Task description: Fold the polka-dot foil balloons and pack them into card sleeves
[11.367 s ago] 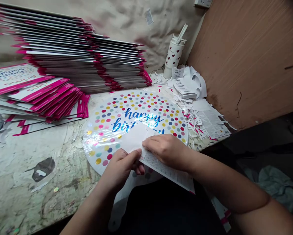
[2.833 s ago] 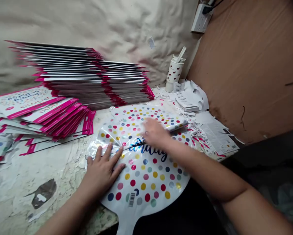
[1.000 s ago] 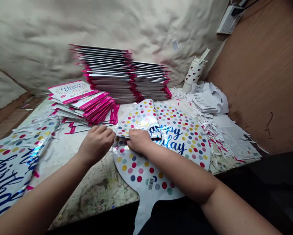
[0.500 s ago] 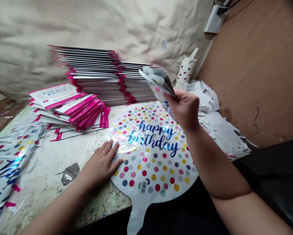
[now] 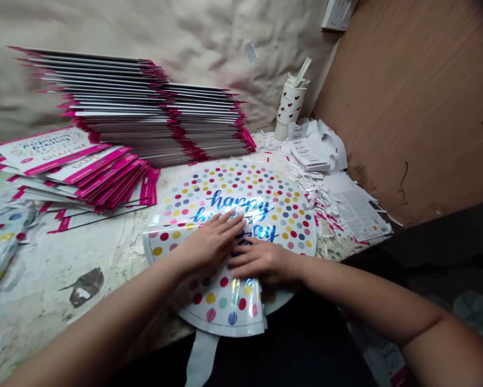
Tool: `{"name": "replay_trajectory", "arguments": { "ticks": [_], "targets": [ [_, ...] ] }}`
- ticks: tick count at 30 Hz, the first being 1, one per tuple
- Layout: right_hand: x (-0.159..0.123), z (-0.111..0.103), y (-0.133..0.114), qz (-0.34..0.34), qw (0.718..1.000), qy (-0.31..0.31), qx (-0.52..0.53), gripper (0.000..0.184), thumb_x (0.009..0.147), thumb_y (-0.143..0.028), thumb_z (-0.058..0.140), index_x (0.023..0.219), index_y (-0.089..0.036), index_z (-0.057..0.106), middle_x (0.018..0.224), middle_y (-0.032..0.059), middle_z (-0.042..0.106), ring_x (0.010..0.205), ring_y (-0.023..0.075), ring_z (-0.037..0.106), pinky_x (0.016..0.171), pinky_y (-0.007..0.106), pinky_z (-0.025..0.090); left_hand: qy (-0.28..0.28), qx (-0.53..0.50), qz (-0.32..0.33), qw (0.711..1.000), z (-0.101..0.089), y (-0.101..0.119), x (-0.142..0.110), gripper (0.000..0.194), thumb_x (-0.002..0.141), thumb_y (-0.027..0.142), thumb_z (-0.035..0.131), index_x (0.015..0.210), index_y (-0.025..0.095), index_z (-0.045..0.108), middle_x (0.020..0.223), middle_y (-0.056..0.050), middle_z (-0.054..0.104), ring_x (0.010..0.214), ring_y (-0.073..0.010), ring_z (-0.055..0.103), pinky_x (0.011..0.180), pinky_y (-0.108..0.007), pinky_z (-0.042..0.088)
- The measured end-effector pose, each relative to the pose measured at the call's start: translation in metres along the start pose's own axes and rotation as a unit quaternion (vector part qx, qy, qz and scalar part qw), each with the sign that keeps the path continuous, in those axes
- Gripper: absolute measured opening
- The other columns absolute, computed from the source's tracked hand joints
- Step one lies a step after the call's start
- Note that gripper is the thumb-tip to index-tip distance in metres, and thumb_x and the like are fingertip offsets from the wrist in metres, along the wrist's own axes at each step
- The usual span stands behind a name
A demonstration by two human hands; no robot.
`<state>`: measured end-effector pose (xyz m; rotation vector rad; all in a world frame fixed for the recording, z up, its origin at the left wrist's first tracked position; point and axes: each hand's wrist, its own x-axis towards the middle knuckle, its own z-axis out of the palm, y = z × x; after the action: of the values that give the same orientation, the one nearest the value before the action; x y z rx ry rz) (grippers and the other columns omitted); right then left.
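A flat foil balloon point(image 5: 241, 180) with coloured dots and blue "happy birthday" lettering lies at the table's front edge, its tail hanging over. On top of it rests a folded foil balloon point(image 5: 219, 312) of the same dotted print, its curved edge towards me. My left hand point(image 5: 211, 240) lies flat across the folded balloon, fingers stretched out. Beside it, my right hand point(image 5: 268, 260) presses on the same folded balloon near its right edge, fingers extended and a little apart. The two hands nearly meet, covering part of the lettering.
Tall stacks of pink-edged packages point(image 5: 161, 118) stand at the back, with a loose fanned pile point(image 5: 92, 174) at left. Another dotted balloon point(image 5: 3, 242) lies far left. A heart-patterned cup point(image 5: 290, 107), label strips point(image 5: 312, 153) and paper scraps are on the right.
My right hand has come down from above the table and laid the folded balloon on the flat one. My left hand has moved right onto it. The view has shifted right.
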<state>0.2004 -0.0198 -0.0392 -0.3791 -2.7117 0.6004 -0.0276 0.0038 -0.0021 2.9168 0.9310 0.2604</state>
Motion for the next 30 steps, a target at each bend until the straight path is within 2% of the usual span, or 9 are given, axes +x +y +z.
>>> {"name": "replay_trajectory", "arguments": {
  "ticks": [2, 4, 11, 14, 17, 20, 24, 27, 30],
  "targets": [
    [-0.011, 0.0, -0.004, 0.053, 0.995, 0.067, -0.048, 0.031, 0.086, -0.018, 0.046, 0.115, -0.017, 0.059, 0.12, 0.009, 0.06, 0.122, 0.0164, 0.046, 0.108, 0.039, 0.027, -0.077, -0.011, -0.019, 0.997, 0.023, 0.007, 0.011, 0.051, 0.09, 0.035, 0.034, 0.138, 0.017, 0.032, 0.144, -0.012, 0.034, 0.134, -0.0278, 0.026, 0.105, -0.051, 0.026],
    [-0.023, 0.002, -0.009, 0.082, 0.988, 0.104, -0.083, 0.027, 0.088, -0.018, 0.045, 0.109, -0.017, 0.062, 0.115, 0.0093, 0.063, 0.117, 0.0164, 0.052, 0.105, 0.038, 0.033, -0.095, -0.014, -0.049, 0.994, 0.034, 0.011, 0.012, 0.054, 0.091, 0.042, 0.031, 0.141, 0.022, 0.026, 0.148, -0.011, 0.025, 0.136, -0.0304, 0.021, 0.105, -0.055, 0.021],
    [-0.04, 0.0, -0.022, 0.023, 0.999, 0.032, -0.002, 0.026, 0.09, -0.018, 0.042, 0.105, -0.021, 0.063, 0.113, 0.0051, 0.065, 0.114, 0.0119, 0.054, 0.106, 0.035, 0.029, -0.089, -0.02, -0.109, 0.99, 0.03, 0.018, 0.014, 0.053, 0.091, 0.045, 0.029, 0.141, 0.029, 0.022, 0.15, -0.008, 0.018, 0.137, -0.0308, 0.014, 0.106, -0.056, 0.017],
    [-0.027, -0.013, -0.019, 0.156, 0.984, 0.026, 0.086, 0.025, 0.089, -0.02, 0.039, 0.093, -0.019, 0.064, 0.092, 0.004, 0.07, 0.088, 0.012, 0.064, 0.089, 0.029, 0.042, -0.102, -0.015, -0.103, 0.989, 0.028, 0.017, 0.002, 0.053, 0.093, 0.041, 0.026, 0.142, 0.026, 0.018, 0.15, -0.007, 0.017, 0.138, -0.0266, 0.014, 0.108, -0.051, 0.016],
    [-0.003, -0.028, -0.009, 0.362, 0.924, 0.04, 0.117, 0.032, 0.092, -0.032, 0.036, 0.074, -0.018, 0.059, 0.068, 0.0004, 0.062, 0.064, 0.0118, 0.057, 0.06, 0.023, 0.043, -0.102, 0.012, -0.109, 0.989, 0.03, 0.007, -0.039, 0.055, 0.092, 0.037, 0.028, 0.144, 0.024, 0.013, 0.15, -0.005, 0.018, 0.137, -0.0238, 0.017, 0.109, -0.045, 0.019],
    [0.022, -0.035, 0.003, 0.484, 0.868, 0.029, 0.106, 0.036, 0.092, -0.036, 0.034, 0.066, -0.018, 0.053, 0.061, -0.0011, 0.055, 0.059, 0.012, 0.053, 0.053, 0.021, 0.038, -0.078, 0.049, -0.145, 0.985, 0.027, -0.009, -0.097, 0.057, 0.091, 0.035, 0.031, 0.144, 0.022, 0.014, 0.148, -0.006, 0.024, 0.135, -0.0251, 0.025, 0.107, -0.046, 0.026],
    [0.044, -0.032, 0.016, 0.516, 0.853, 0.014, 0.073, 0.036, 0.091, -0.036, 0.036, 0.065, -0.018, 0.053, 0.067, 0.002, 0.057, 0.061, 0.014, 0.052, 0.053, 0.023, 0.036, -0.014, 0.07, -0.247, 0.966, 0.003, -0.015, -0.144, 0.051, 0.09, 0.036, 0.033, 0.14, 0.027, 0.028, 0.136, -0.004, 0.047, 0.122, -0.0254, 0.047, 0.096, -0.043, 0.043],
    [0.051, -0.029, 0.021, 0.527, 0.849, 0.006, 0.04, 0.033, 0.09, -0.033, 0.037, 0.068, -0.018, 0.056, 0.071, 0.0042, 0.06, 0.066, 0.0161, 0.054, 0.055, 0.024, 0.036, 0.102, 0.086, -0.33, 0.934, -0.013, 0.014, -0.13, 0.052, 0.09, 0.032, 0.033, 0.141, 0.028, 0.024, 0.136, -0.005, 0.047, 0.124, -0.0272, 0.044, 0.098, -0.047, 0.042],
    [0.053, -0.03, 0.021, 0.532, 0.846, -0.006, 0.015, 0.033, 0.091, -0.033, 0.037, 0.072, -0.018, 0.06, 0.074, 0.0055, 0.063, 0.069, 0.017, 0.056, 0.058, 0.024, 0.038, 0.13, 0.076, -0.199, 0.968, 0.001, 0.057, -0.097, 0.061, 0.09, 0.031, 0.035, 0.145, 0.022, 0.011, 0.142, -0.011, 0.038, 0.128, -0.028, 0.038, 0.102, -0.048, 0.037]
  ]
}}
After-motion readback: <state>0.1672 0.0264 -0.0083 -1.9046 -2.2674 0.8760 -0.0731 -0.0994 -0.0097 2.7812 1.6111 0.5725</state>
